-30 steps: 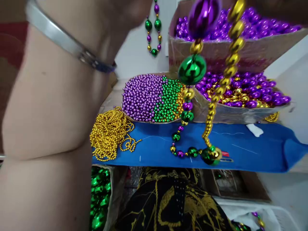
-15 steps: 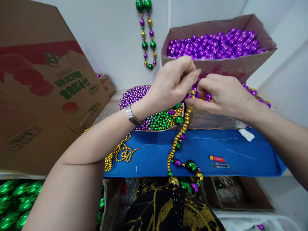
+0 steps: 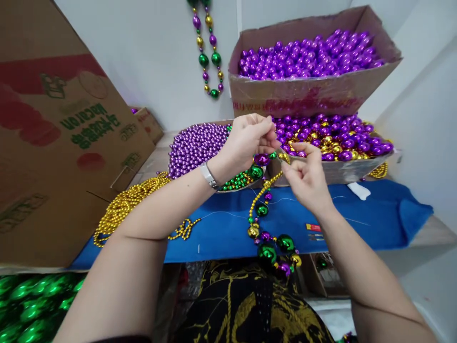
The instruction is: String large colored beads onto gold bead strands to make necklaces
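My left hand (image 3: pixel 246 140) and my right hand (image 3: pixel 307 176) are raised together above a blue cloth (image 3: pixel 228 228), both pinching the upper ends of a bead necklace (image 3: pixel 266 228). The necklace mixes large green, purple and gold beads with a run of small gold ones, and it hangs down from my fingers to the cloth's front edge. A silver bracelet sits on my left wrist. Behind my left hand lies a shallow tray of small purple, green and gold beads (image 3: pixel 194 145).
A tilted cardboard box of purple beads (image 3: pixel 310 57) stands above a tray of purple and gold beads (image 3: pixel 335 138). A pile of gold bead strings (image 3: pixel 121 209) lies left. A big cardboard box (image 3: pixel 53 143) leans at left; a finished necklace (image 3: pixel 207 47) hangs on the wall.
Both hands came down from right in front of the camera to above the cloth, carrying the necklace. My right hand has since dropped a little lower, and the view tilted down.
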Motion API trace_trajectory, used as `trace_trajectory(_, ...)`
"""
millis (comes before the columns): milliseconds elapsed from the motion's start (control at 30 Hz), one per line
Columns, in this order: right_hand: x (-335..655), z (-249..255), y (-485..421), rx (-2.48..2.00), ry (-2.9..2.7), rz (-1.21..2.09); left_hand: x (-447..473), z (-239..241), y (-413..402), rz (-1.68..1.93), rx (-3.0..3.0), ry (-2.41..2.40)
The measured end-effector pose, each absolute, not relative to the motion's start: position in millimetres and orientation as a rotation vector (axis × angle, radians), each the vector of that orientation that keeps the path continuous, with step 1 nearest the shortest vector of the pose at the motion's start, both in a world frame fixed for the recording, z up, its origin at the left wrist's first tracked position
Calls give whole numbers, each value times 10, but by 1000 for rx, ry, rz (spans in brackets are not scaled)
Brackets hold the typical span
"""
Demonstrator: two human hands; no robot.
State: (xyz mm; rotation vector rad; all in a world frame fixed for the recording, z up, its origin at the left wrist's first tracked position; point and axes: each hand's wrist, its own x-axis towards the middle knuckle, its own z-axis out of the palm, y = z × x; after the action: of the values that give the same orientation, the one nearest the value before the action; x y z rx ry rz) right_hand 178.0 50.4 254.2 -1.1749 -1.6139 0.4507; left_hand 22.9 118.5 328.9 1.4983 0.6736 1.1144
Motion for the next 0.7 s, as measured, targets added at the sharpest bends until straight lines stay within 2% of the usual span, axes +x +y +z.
trace_trajectory(100,1817,2415,555,-1030,-1583,1017,232,3240,1144,1084,1579,657)
trace_trajectory(167,1857,2371,607,-1056,-1663,1038,198,3195,1117,1061,1611,652)
trace_trajectory(233,1883,2325,652,-1165,-1775,684,142,3119,1104,1016,1619,648)
trace_trajectory(333,1882,2235,708,-1255,-1885,-81,45,2952,1117,914,1616,662)
trace_trajectory(400,1867,2172,748,-1212,-1916,-380,-10,2842,1137,825,1605,670)
trace_trajectory(567,1860,2060,891,-1132,-1980,-668,-112,2725,1172,621,1560,694)
trace_trajectory(700,1833,2111,1106,-1053,-2034,-769,-169,2762,1219,629,1483,676)
